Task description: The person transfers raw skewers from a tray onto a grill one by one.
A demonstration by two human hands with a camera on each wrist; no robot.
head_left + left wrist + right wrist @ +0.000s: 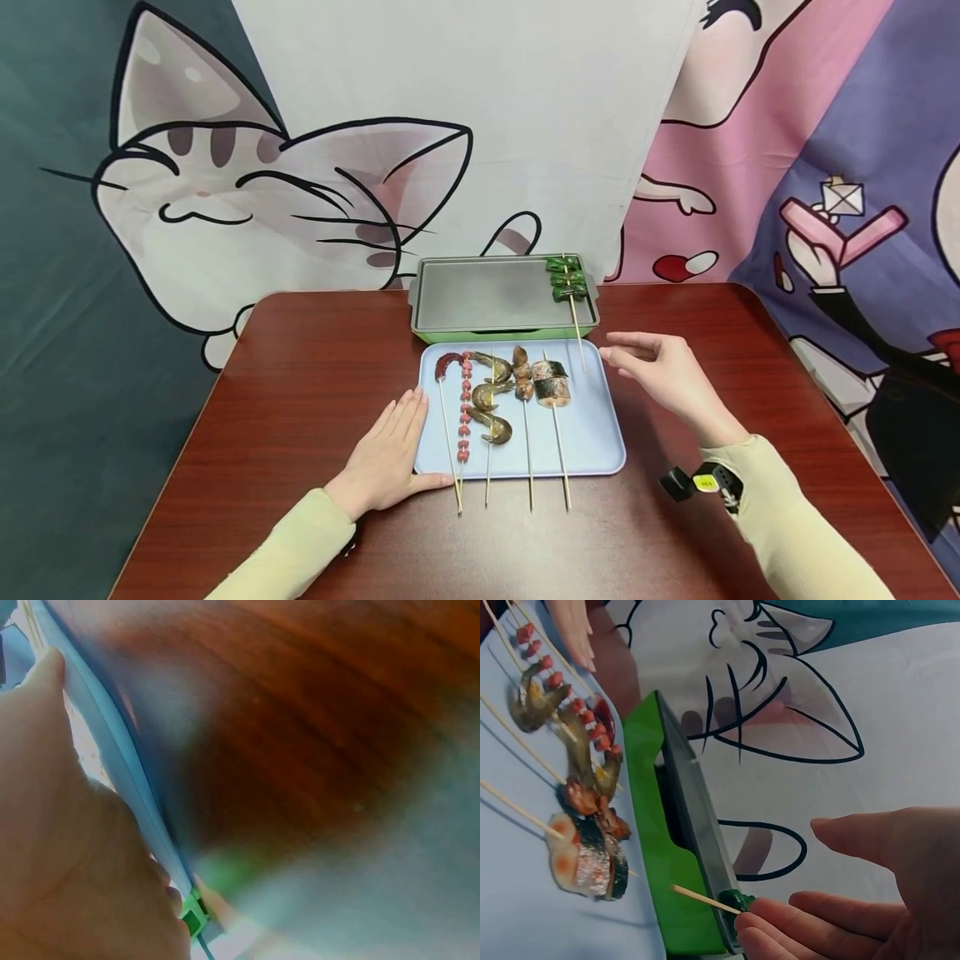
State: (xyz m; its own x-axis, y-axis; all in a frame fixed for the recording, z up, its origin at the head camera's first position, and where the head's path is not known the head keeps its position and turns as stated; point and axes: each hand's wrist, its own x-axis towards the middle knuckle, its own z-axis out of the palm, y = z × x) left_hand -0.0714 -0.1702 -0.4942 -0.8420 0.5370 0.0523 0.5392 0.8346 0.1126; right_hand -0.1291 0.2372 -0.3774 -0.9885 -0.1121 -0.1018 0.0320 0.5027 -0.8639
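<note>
Head view, going left to right: left hand (pixel 390 454) lies flat and relaxed on the tabletop (pixel 300 400), touching the blue tray's (pixel 600 433) left edge. Four skewers (pixel 487 400) still wait there. One green-pepper skewer (pixel 567 283) already sits on the grill pan (pixel 480 296), upper center. Right hand (pixel 663 375) hovers loose, holding nothing.

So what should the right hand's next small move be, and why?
Probably reach left to the fish skewer, the nearest one on the blue tray, and pinch its stick. The right hand hovers open and holds nothing, the green pepper skewer already lies on the green grill pan, and the left hand rests flat against the tray's edge.
</note>
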